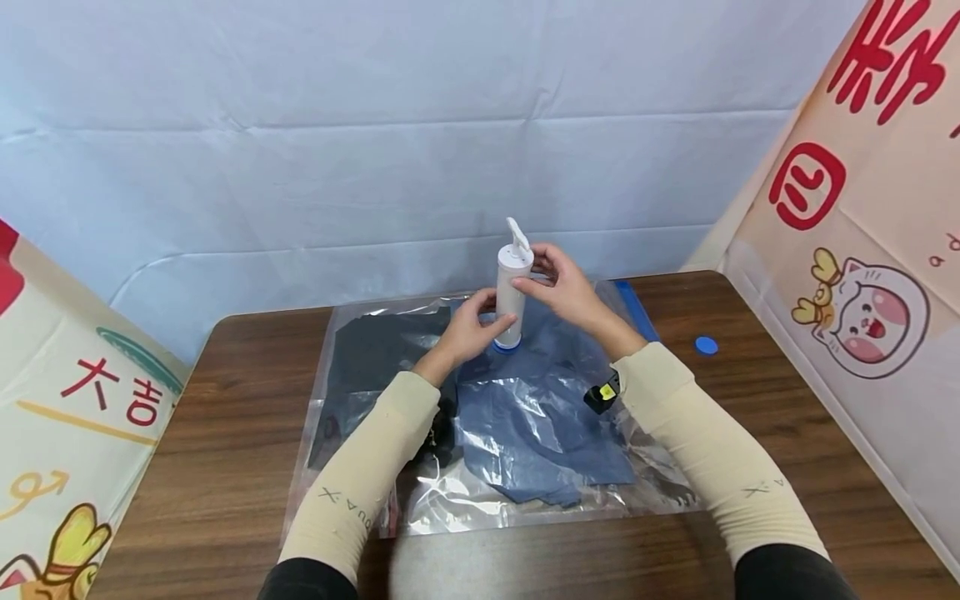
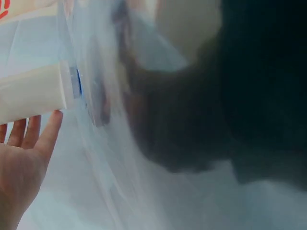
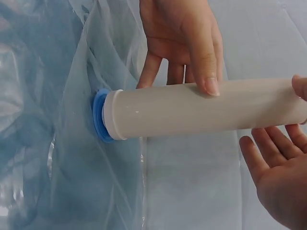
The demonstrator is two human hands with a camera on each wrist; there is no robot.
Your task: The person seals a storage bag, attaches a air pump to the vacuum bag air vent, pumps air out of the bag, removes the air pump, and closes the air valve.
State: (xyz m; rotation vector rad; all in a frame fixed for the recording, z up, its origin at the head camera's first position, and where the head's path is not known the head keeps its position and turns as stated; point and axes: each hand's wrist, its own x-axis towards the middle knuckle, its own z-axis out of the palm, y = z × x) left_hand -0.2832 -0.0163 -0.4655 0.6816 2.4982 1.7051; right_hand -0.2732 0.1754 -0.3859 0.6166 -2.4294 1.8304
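A white cylindrical hand pump (image 1: 513, 304) stands upright over a clear plastic storage bag (image 1: 450, 512), its handle (image 1: 517, 237) at the top. Its lower end meets the bag's blue valve (image 3: 99, 115). Low on the pump's barrel, my left hand (image 1: 467, 331) holds it between thumb and fingers. My right hand (image 1: 567, 292) holds the barrel higher up, close under the top cap, with the thumb in front. Inside the bag lie a dark garment (image 1: 390, 342) on the left and a blue-grey garment (image 1: 543, 442) on the right.
A round blue cap (image 1: 706, 345) lies on the brown wooden table (image 1: 225, 433), right of the bag. Along the bag's right back edge runs a blue strip (image 1: 637, 310). A pale cloth backdrop (image 1: 375, 183) hangs behind the table, with printed sheets at both sides.
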